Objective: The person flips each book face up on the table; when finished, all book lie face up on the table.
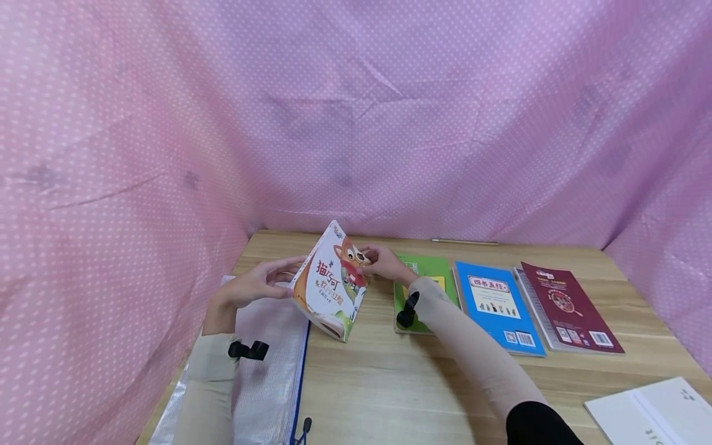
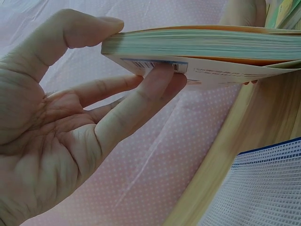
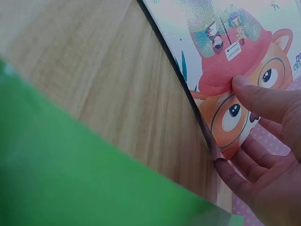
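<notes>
Two hands, left hand (image 1: 253, 285) and right hand (image 1: 384, 262), pinch a picture book (image 1: 330, 281) tilted above the tabletop (image 1: 389, 383), at nine o'clock from the green book (image 1: 425, 272); such light fingertip grips could let it slip.

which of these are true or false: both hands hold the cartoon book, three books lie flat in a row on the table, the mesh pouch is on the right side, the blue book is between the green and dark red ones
1. Both hands hold the cartoon book. True: the left hand pinches one edge, the right hand the other.
2. Three books lie flat in a row on the table. True.
3. The mesh pouch lies on the right side. False: it lies on the left, under the left forearm.
4. The blue book lies between the green book and the dark red book. True.
5. The cartoon book lies flat on the table. False: it is held up, tilted.
</notes>
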{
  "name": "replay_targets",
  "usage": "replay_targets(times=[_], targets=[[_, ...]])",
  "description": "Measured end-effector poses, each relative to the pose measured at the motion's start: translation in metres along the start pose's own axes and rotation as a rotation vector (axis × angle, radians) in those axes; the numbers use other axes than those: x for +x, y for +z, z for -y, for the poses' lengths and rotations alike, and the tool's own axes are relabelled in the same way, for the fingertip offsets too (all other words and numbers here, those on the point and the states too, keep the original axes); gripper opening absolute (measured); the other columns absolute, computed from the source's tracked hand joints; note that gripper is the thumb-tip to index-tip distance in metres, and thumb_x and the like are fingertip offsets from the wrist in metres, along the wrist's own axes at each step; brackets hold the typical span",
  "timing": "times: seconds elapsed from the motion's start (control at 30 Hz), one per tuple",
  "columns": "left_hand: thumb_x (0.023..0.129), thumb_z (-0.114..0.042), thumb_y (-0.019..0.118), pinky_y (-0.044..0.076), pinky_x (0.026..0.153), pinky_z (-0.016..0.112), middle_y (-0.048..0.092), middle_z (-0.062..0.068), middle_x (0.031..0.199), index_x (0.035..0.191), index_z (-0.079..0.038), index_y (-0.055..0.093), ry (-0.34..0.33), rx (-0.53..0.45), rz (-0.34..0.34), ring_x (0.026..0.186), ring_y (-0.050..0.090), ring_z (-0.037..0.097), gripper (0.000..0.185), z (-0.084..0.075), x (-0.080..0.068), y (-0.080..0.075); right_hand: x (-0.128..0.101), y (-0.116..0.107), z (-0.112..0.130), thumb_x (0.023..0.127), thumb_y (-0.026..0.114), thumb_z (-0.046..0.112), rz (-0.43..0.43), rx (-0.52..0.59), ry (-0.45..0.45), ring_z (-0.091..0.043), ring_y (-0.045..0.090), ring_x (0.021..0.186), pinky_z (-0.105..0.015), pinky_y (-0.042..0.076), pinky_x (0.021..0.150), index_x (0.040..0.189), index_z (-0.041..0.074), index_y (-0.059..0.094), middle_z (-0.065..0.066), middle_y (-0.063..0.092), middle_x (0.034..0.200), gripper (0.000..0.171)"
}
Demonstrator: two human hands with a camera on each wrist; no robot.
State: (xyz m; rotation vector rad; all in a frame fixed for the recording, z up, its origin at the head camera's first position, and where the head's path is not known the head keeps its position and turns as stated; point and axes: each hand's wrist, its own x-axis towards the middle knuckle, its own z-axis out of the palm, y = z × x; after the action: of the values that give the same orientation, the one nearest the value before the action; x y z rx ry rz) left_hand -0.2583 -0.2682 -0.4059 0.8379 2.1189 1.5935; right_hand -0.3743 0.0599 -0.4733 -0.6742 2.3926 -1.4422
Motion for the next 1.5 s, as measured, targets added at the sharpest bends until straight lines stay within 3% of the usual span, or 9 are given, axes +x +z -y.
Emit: replay_targets(times=[0.3,0.57,0.7,1.2,1.37,1.5], targets=[[0.091,0.003,0.070,0.051,0.101,0.021,0.041,0.033,0.154,0.156,0.006,0.031,-0.037,0.002,-0.038,0.124,0.057,0.006,0.076,0.005,0.004,0.002,-0.001,-0.008,-0.001,0.086,0.081,0.010,-0.034,-0.040,0.014,-0.022,0.060,0.098,-0.025,0.048,0.081,0.138,0.005,0.060,-0.019,0.067,0.117,0.056],[0.088,0.002,0.072,0.055,0.095,0.026,0.044,0.032,0.151,0.155,0.005,0.034,-0.106,0.025,-0.071,0.132,0.052,0.037,0.078,0.008,0.010,0.008,0.000,-0.018,-0.003,0.085,0.081,0.006,-0.045,-0.066,0.001,-0.021,0.057,0.094,-0.025,0.048,0.074,0.137,0.001,0.060,-0.021,0.065,0.117,0.056],[0.087,0.000,0.074,0.054,0.095,0.027,0.045,0.031,0.150,0.154,0.005,0.035,-0.139,0.053,-0.085,0.132,0.051,0.043,0.078,0.010,0.012,0.010,0.000,-0.021,-0.004,0.085,0.081,0.007,-0.046,-0.095,0.011,-0.022,0.056,0.097,-0.025,0.048,0.076,0.136,0.002,0.061,-0.022,0.064,0.122,0.055],[0.085,-0.002,0.075,0.055,0.095,0.032,0.049,0.030,0.148,0.154,0.004,0.036,-0.183,0.055,-0.100,0.128,0.056,0.041,0.079,0.019,0.015,0.011,-0.002,-0.026,-0.007,0.088,0.079,0.008,-0.012,-0.104,0.064,-0.029,0.062,0.110,-0.034,0.052,0.092,0.136,0.005,0.062,-0.021,0.065,0.126,0.052],[0.085,-0.002,0.075,0.055,0.095,0.032,0.050,0.029,0.148,0.154,0.003,0.037,-0.189,0.059,-0.101,0.128,0.057,0.041,0.079,0.020,0.015,0.011,0.000,-0.029,-0.013,0.087,0.079,0.005,0.035,-0.082,0.045,-0.027,0.062,0.111,-0.030,0.052,0.091,0.139,0.006,0.062,-0.019,0.066,0.130,0.054],[0.085,-0.003,0.075,0.055,0.095,0.031,0.051,0.029,0.146,0.154,0.004,0.037,-0.182,0.067,-0.092,0.125,0.060,0.033,0.079,0.020,0.014,0.011,-0.002,-0.034,-0.013,0.085,0.076,-0.004,0.089,-0.052,0.048,-0.030,0.061,0.119,-0.036,0.052,0.100,0.141,0.006,0.059,-0.018,0.065,0.134,0.060]])
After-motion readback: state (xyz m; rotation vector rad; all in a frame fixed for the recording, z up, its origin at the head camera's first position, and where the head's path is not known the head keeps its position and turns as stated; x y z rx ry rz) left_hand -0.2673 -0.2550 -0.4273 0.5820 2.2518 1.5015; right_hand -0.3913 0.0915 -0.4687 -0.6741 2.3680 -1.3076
